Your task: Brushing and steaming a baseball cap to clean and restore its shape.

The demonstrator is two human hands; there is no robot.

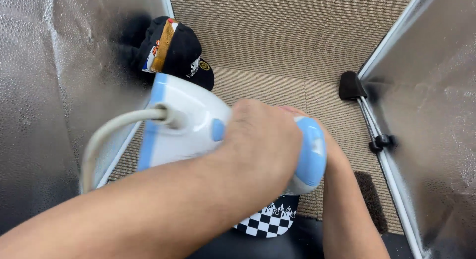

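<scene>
The left hand (pixel 263 140) grips a white-and-blue steamer (pixel 193 125) over a checkered cap (pixel 267 222). The right hand (pixel 329 150) lies mostly hidden behind the steamer, so its grip cannot be told. A black cap (pixel 173 50) sits on the carpet (pixel 277 40).

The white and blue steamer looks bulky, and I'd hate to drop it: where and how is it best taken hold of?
Probably by the handle at the body's rear, coming from above. The steamer lies nearly level, its hose leaving one end, so the top is free. The left hand already has its grip there, fingers wrapped over. The right hand is mostly hidden behind the blue end.
</scene>
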